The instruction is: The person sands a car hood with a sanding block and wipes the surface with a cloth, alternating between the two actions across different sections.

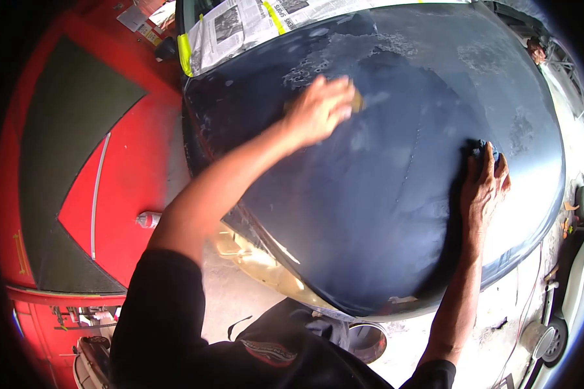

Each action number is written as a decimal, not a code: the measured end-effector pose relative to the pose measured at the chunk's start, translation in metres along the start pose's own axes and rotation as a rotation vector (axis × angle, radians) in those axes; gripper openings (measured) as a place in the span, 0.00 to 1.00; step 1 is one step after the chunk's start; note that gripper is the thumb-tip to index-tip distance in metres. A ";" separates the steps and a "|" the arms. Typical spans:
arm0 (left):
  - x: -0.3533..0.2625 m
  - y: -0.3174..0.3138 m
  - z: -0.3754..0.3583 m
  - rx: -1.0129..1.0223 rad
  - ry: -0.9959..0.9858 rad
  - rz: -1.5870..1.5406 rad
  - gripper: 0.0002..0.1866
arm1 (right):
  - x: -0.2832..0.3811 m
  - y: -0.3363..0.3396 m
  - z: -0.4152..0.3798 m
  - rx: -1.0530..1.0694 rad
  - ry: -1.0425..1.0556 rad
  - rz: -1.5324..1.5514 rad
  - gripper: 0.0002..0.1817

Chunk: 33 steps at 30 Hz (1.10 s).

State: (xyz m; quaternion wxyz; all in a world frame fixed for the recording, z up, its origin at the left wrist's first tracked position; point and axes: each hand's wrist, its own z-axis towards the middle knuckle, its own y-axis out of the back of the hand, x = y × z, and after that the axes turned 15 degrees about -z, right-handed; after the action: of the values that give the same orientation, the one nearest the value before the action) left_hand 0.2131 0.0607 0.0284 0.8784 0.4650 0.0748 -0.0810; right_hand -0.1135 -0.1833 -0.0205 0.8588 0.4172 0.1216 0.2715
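Leaning over a dark blue car hood (pixel 383 214), I press my left hand (pixel 318 110) flat on its upper middle, fingers closed over a small tan sanding pad (pixel 357 100) whose edge peeks out past my fingertips. My right hand (pixel 483 188) rests nearer the hood's right side, fingers curled down onto a blue cloth (pixel 480 148) bunched beneath them. Wet, dull patches spread over the paint around the pad. Newspaper masking (pixel 240 26), edged with yellow tape (pixel 185 55), covers the windscreen above the hood. A red car (pixel 130 162) stands just beside it on my left.
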 end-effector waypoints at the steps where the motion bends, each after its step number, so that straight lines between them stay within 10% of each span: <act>1: 0.019 -0.004 0.035 0.000 0.125 -0.017 0.21 | 0.000 -0.001 0.001 -0.004 0.002 0.002 0.28; 6: 0.076 -0.037 0.089 -0.220 0.080 0.080 0.12 | 0.000 0.008 -0.001 0.032 0.001 0.056 0.29; 12: -0.080 0.018 -0.059 0.023 0.200 -0.247 0.23 | 0.004 0.007 0.001 0.004 -0.011 0.082 0.30; 20: 0.082 -0.027 0.096 -0.148 0.006 0.050 0.12 | 0.000 0.004 0.004 0.000 0.019 0.053 0.28; 28: -0.054 0.022 -0.058 0.027 0.071 -0.121 0.24 | -0.002 -0.008 0.000 -0.057 0.015 0.032 0.29; 33: 0.060 -0.002 0.061 -0.018 0.127 -0.009 0.15 | -0.002 -0.005 -0.001 -0.025 0.012 0.006 0.28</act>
State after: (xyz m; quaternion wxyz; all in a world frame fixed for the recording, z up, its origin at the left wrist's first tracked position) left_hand 0.2746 0.0041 0.0483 0.8757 0.4610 0.1332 -0.0545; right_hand -0.1142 -0.1866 -0.0249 0.8624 0.4051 0.1223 0.2779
